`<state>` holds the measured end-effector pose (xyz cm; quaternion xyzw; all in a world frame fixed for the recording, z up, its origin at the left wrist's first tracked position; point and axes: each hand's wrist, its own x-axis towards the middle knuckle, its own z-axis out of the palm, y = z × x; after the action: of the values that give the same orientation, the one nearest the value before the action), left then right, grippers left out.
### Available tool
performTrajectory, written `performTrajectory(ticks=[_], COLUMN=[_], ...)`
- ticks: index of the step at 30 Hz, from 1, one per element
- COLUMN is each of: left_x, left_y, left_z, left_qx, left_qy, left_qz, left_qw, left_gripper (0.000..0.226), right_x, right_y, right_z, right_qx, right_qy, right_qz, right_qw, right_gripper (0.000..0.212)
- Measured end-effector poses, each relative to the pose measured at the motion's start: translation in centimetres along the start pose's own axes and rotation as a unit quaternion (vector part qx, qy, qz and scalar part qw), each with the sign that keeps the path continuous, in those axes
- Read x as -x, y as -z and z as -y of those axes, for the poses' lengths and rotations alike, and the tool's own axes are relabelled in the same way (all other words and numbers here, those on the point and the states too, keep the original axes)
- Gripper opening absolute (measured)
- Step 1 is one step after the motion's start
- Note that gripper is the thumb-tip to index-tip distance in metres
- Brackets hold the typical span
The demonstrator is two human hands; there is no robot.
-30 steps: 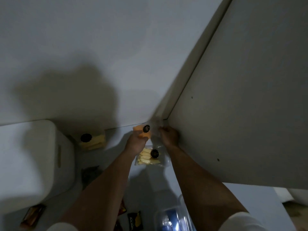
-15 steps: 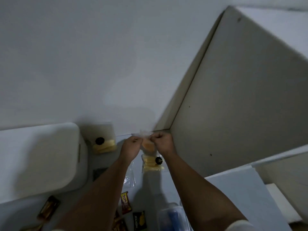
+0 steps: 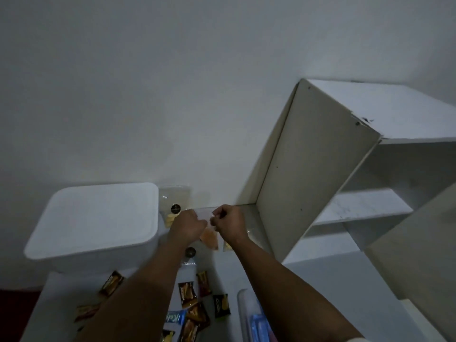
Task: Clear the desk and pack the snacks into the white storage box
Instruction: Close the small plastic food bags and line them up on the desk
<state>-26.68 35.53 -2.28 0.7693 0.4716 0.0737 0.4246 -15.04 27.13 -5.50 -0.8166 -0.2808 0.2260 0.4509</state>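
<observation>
you hold a clear bag (image 3: 209, 236) up at the back of the desk (image 3: 320, 287), your left hand (image 3: 187, 224) and right hand (image 3: 228, 224) each pinching its top edge with curled fingers, close together but not touching. an orange snack piece sits low in the bag, hanging between your wrists. it looks as if you are closing or straightening the bag's mouth before packing it. keep both pinches on the top strip, pull it level, and do not squeeze the piece below, which looks soft and may crumble.

the white box (image 3: 93, 223) stands just left of your hands, its lid on: smooth, matte plastic with rounded corners. you will likely need a free hand to take the lid off before anything goes in.

behind your left hand a second clear bag (image 3: 174, 206) with a round black sticker and pale yellow pieces leans at the wall. another yellow pack peeks out by your right wrist. small glossy brown and black sachets (image 3: 188, 294) lie scattered on the desk beneath your forearms, thin, crinkly and slippery-looking. a clear lidded container (image 3: 246, 314) sits near your right elbow, beside the white shelf unit (image 3: 320, 181) with flat painted panels.
</observation>
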Motion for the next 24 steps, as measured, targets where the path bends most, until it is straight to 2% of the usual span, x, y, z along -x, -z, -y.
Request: performTrajectory(ticks=[5,8,11,14,16,19,22,24], left_x=[4.4,7.7,10.8,12.9,13.6,14.9,16.5,17.4], left_y=[2.2,3.4,4.9,6.7,7.6,8.3,8.5,8.7], left_z=[2.4,4.0,5.8,7.4,8.2,9.2,9.5,9.6], left_qx=[-0.015,0.042,0.103,0.144,0.169,0.158,0.191,0.218], left_qy=[-0.022,-0.041,-0.056,-0.091,-0.104,-0.115,-0.121,-0.129], left_qz=[-0.058,-0.077,-0.107,-0.150,-0.133,-0.066,-0.021,0.000], left_qw=[0.998,0.995,0.987,0.974,0.971,0.979,0.974,0.967], left_gripper=[0.011,0.017,0.019,0.007,0.012,0.011,0.009,0.028], right_x=[4.8,7.7,10.1,11.8,12.9,14.8,15.9,16.2], right_y=[-1.0,-2.4,-3.4,-3.1,-2.7,-2.3,-2.2,-2.3], right_z=[2.3,3.8,5.3,6.6,7.1,7.8,8.0,7.7], right_qx=[0.087,0.110,0.112,0.072,0.047,0.004,-0.002,-0.008], right_qy=[0.004,0.014,0.039,0.023,0.018,0.034,0.065,0.080], right_qz=[-0.007,0.000,0.050,0.121,0.164,0.215,0.224,0.217], right_qw=[0.996,0.994,0.992,0.990,0.985,0.976,0.972,0.973], right_gripper=[0.015,0.010,0.015,0.019,0.018,0.016,0.017,0.015])
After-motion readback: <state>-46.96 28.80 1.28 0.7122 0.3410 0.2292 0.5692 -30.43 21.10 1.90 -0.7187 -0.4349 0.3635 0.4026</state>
